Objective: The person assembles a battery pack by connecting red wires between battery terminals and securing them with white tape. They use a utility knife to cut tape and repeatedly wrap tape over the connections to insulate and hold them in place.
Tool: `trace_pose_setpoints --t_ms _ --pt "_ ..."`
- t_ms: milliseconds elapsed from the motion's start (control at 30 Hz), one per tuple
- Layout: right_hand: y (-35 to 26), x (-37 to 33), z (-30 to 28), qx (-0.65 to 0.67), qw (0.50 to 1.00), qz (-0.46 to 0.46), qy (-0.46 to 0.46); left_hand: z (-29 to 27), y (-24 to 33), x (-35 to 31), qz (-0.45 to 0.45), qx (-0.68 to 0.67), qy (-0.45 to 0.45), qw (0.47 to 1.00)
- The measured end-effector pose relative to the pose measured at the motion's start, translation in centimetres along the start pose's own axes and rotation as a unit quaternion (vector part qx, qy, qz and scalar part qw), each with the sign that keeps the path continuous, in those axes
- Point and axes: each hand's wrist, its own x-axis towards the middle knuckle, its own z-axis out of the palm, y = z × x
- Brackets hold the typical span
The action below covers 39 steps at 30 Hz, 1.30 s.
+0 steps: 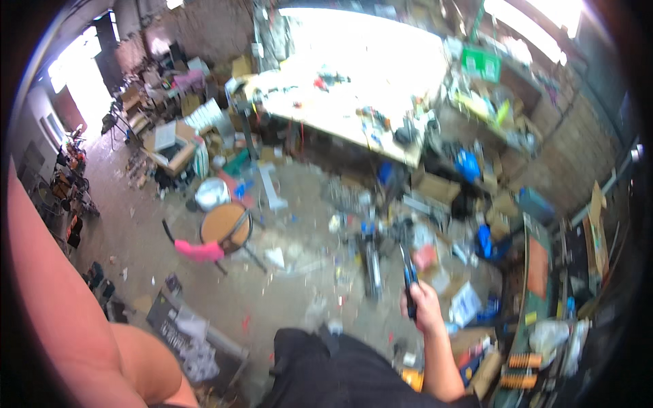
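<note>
My right hand (426,306) is closed around the dark handle of what looks like a utility knife (409,272). Its narrow, pale blade points up and away from me; blur hides the finer detail. Beyond the knife, a dark and silvery metal bar or tool (371,262) is on the floor. My left arm (75,306) is bent and fills the lower left edge. The left hand itself is out of the picture.
Left of centre stands a round wooden stool (226,228) with a pink cloth, beside a white bucket (213,194). A cluttered workbench (326,119) runs along the bright window. Scraps litter the floor; a green-edged board (534,272) and boxes crowd the right.
</note>
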Motion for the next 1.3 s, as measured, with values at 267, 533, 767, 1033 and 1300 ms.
trace_pose_setpoints --t_ms 267,533,767,1033,1300 --pt "-4.1 10.4 1.4 0.031 0.983 0.029 0.18 7.5 -16.9 -0.1 -0.005 0.03 0.15 0.988" --pt "-3.7 18.8 7.8 0.1 0.977 -0.007 0.189 16.0 -35.5 1.5 -0.027 -0.03 0.195 0.98" --pt "-11.2 27.4 9.8 0.083 0.971 -0.014 0.226 27.3 -47.2 8.0 0.005 -0.159 0.298 0.941" --pt "-10.9 37.1 7.0 0.157 0.955 -0.007 0.25 41.0 -50.0 11.7 -0.011 -0.264 0.3 0.917" --pt "-14.4 44.7 3.2 0.142 0.956 0.023 0.254 49.9 -50.2 15.4 -0.019 -0.344 0.298 0.89"
